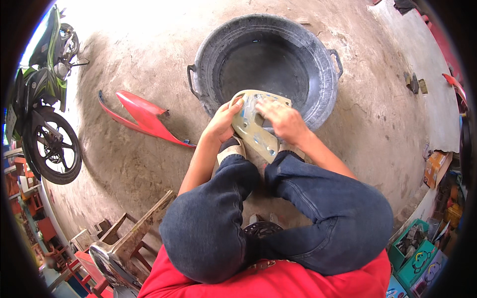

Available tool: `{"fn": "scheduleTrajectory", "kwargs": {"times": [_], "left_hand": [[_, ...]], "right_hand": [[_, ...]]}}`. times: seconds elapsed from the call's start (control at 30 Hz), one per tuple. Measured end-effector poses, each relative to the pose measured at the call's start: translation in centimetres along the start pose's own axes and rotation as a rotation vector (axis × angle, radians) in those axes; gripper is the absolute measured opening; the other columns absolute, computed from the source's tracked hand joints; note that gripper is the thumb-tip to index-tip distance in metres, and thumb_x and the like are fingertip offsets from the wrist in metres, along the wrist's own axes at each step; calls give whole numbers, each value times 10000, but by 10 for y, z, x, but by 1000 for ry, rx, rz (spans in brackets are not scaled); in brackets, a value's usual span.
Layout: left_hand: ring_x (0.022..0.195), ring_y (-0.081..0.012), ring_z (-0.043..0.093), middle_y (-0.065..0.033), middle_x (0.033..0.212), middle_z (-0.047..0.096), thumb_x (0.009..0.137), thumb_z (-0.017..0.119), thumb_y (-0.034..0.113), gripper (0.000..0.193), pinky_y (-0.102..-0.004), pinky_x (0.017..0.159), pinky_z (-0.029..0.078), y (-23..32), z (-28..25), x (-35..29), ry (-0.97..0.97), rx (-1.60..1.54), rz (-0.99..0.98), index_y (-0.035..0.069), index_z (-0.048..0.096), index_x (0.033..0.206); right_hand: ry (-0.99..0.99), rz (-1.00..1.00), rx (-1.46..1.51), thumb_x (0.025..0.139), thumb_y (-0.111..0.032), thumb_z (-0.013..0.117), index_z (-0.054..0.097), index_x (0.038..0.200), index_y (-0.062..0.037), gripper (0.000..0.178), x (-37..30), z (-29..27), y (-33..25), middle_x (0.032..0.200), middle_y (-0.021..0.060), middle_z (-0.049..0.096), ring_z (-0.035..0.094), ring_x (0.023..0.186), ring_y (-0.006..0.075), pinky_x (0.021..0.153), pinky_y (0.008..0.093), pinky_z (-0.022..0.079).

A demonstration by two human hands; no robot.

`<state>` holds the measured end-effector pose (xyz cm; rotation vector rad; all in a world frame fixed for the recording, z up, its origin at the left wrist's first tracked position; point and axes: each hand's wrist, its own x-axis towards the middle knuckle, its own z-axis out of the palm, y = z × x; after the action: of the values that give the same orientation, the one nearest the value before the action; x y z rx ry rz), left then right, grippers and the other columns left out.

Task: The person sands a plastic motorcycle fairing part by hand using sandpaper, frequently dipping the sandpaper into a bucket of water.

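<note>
A cream-coloured moulded panel (252, 133) with blue and pale worn patches and small holes is tilted above my feet, at the near rim of a large dark tub (206, 57). My left hand (224, 120) grips the panel's left edge, thumb on its upper face. Bent fingers of my right hand (285, 120) press on the panel's face near its upper right part. Whether something small lies under those fingertips is hidden. Shallow, dark water (263, 69) appears to fill the tub's bottom.
Left of the tub, a red curved fairing piece (144, 115) lies on the concrete floor (134, 174). A motorcycle (52, 144) stands at far left. Wooden frames (134, 228) are at lower left; green boxes (415, 253) and a carton (436, 166) line the right side.
</note>
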<state>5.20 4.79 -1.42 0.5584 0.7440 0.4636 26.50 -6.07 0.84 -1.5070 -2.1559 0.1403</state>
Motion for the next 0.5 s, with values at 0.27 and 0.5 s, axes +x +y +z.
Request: {"fn": "scheduleTrajectory", "kwargs": {"times": [0.27, 0.5], "left_hand": [[1185, -206, 657, -99, 1316, 678, 1073, 615, 234, 414, -385, 1046, 527, 2, -1, -2, 5, -15, 21, 6, 589, 1418], [1158, -198, 669, -96, 1311, 680, 1075, 611, 228, 395, -386, 1012, 548, 2, -12, -2, -20, -36, -13, 0, 597, 1397]], "right_hand": [[-83, 4, 58, 899, -89, 604, 641, 1387, -44, 491, 2, 1, -7, 1370, 141, 686, 663, 1267, 287, 1072, 424, 533], [-52, -242, 7, 893, -102, 614, 653, 1376, -50, 487, 4, 1, -32, 1395, 141, 674, 670, 1260, 276, 1066, 411, 543]]}}
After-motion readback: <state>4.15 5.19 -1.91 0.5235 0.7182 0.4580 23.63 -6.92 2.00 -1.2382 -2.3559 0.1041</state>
